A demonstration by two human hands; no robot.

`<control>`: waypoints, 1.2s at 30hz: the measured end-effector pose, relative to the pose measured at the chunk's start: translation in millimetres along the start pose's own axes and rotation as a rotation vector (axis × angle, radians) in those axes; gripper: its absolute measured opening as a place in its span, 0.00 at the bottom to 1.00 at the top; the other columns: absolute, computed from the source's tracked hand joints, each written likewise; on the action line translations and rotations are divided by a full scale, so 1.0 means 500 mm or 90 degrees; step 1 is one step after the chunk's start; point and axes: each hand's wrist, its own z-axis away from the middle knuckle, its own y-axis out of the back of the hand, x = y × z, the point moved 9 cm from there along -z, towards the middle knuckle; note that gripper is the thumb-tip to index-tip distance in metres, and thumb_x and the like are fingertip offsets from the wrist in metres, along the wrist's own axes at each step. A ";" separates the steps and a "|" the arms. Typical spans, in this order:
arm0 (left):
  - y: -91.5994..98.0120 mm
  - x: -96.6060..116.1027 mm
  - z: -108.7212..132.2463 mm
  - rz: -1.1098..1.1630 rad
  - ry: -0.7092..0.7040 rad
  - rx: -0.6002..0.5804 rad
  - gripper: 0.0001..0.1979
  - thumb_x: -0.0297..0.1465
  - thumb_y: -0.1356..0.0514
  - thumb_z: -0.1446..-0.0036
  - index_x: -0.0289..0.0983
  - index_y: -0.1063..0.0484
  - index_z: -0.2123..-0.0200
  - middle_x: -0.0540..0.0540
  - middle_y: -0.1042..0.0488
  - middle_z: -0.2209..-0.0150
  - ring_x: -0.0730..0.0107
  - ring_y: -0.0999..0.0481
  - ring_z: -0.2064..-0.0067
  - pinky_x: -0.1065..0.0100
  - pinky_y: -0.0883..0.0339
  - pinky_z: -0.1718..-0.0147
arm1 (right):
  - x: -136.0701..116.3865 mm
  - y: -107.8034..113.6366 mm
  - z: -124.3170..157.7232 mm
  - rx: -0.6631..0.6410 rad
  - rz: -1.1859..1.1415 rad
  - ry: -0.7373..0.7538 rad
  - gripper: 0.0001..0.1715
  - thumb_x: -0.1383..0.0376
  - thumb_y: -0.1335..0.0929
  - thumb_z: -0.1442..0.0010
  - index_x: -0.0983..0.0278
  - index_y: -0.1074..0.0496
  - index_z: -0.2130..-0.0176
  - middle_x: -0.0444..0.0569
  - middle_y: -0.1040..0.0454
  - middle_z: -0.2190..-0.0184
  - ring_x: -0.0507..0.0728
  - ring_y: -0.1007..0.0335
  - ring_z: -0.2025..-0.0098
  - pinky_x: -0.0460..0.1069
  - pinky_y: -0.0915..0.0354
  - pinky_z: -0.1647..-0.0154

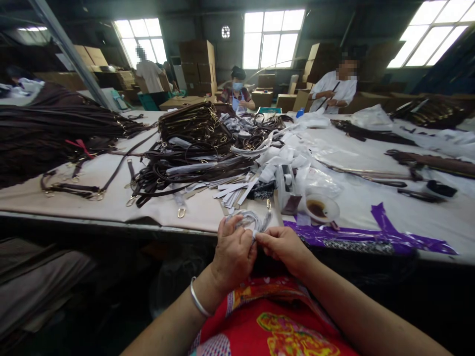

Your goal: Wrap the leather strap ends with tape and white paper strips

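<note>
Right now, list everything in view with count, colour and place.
table: one, pale cover, foreground
strap heap: one, dark brown, far left of table
strap pile: one, dark brown with metal clips, table centre
paper strips: many, white, beside the pile
cup: one, clear, brown liquid, right of hands
purple strips: several, purple, table edge right
boxes: many, brown, back wall
people: three, far side
wrapped strap: one, whitish wrap, in both hands
bracelet: one, silver, left wrist
left hand: gripping the wrapped strap
right hand: pinching the wrapped strap
</note>
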 end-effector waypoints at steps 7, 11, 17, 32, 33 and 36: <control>-0.016 0.009 -0.002 -0.011 -0.040 -0.027 0.06 0.27 0.45 0.38 0.35 0.29 0.65 0.41 0.24 0.67 0.47 0.34 0.40 0.39 0.52 0.37 | 0.053 -0.014 -0.006 -0.018 -0.137 -0.104 0.31 0.42 0.25 0.57 0.65 0.35 0.80 0.38 0.40 0.87 0.45 0.51 0.86 0.43 0.57 0.86; -0.020 -0.007 -0.004 0.007 -0.004 -0.036 0.06 0.28 0.45 0.39 0.35 0.29 0.62 0.40 0.24 0.65 0.46 0.35 0.40 0.39 0.50 0.38 | 0.050 -0.013 -0.008 -0.034 -0.153 -0.086 0.27 0.47 0.23 0.57 0.66 0.32 0.79 0.40 0.36 0.86 0.44 0.48 0.85 0.43 0.54 0.85; -0.018 -0.017 -0.001 0.036 0.012 -0.020 0.06 0.28 0.44 0.39 0.35 0.28 0.62 0.39 0.25 0.65 0.44 0.33 0.42 0.38 0.47 0.39 | 0.035 -0.017 -0.002 -0.037 -0.136 -0.079 0.19 0.54 0.25 0.53 0.67 0.29 0.76 0.38 0.36 0.84 0.44 0.50 0.86 0.43 0.54 0.85; -0.082 -0.065 0.024 0.723 0.427 -0.064 0.17 0.42 0.44 0.36 0.34 0.25 0.65 0.48 0.30 0.72 0.70 0.32 0.69 0.69 0.36 0.67 | 0.024 -0.032 -0.001 0.007 -0.417 0.057 0.22 0.53 0.21 0.54 0.67 0.29 0.75 0.41 0.33 0.83 0.46 0.46 0.81 0.44 0.52 0.80; -0.094 -0.063 0.028 0.777 0.456 -0.065 0.18 0.44 0.43 0.37 0.33 0.25 0.64 0.49 0.32 0.74 0.72 0.34 0.71 0.69 0.37 0.69 | 0.025 -0.031 -0.003 0.007 -0.404 0.051 0.23 0.52 0.22 0.53 0.67 0.29 0.75 0.41 0.33 0.83 0.46 0.46 0.82 0.44 0.53 0.80; -0.116 -0.053 0.032 0.921 0.519 -0.054 0.19 0.45 0.39 0.41 0.32 0.24 0.61 0.49 0.32 0.73 0.73 0.36 0.72 0.70 0.38 0.70 | 0.020 -0.029 -0.006 -0.027 -0.376 0.040 0.24 0.51 0.22 0.52 0.68 0.29 0.75 0.41 0.33 0.83 0.45 0.48 0.83 0.44 0.57 0.82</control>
